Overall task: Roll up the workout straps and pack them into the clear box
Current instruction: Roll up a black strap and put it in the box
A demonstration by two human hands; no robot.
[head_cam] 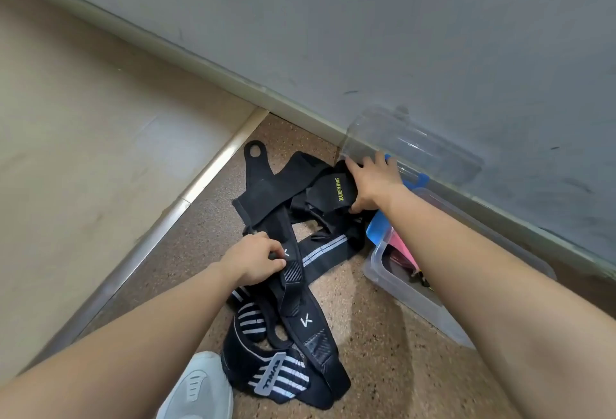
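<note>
By a grey shoe (pixel 195 385), the black workout straps (pixel 293 322) lie tangled on the speckled floor (pixel 383 372). The left hand (pixel 255 257) pinches one K-marked strap (pixel 295 280) in curled fingers, probably to draw it free for rolling. Farther out, the right hand (pixel 373 182) grips the XUEYING strap (pixel 335 193), fingers wrapped over it, just beside the open clear box (pixel 416 302) by the wall (pixel 433 35).

Soft, even indoor light, fairly bright. 1 faint shadow on the speckled floor (pixel 376 345) beside the clear box (pixel 420 305). Pale sheen along the metal threshold strip (pixel 213 168). Wide-angle stretch swells the forearms (pixel 500 268) toward the bottom edge. Print on the workout straps (pixel 293 272) sharp; frame corners softer.
</note>
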